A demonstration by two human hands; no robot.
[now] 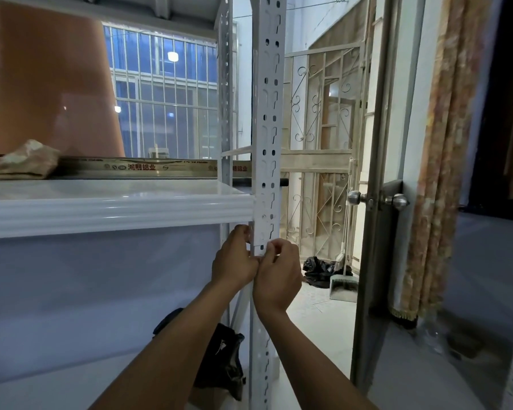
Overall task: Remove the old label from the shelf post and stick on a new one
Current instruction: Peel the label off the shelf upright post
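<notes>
Head view — left hand (234, 257), right hand (277, 275), fingers (271, 245) of both pinching label (261, 235) on shelf post (268, 128)

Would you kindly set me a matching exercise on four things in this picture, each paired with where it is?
Things:
1 shelf post
2 door knob
3 dustpan
4 curtain

Places:
A on the floor beside a broom
B hanging at the far right
C on the edge of the door
D pinched by the left hand and the right hand

Pairs: 1-D, 2-C, 3-A, 4-B.
</notes>
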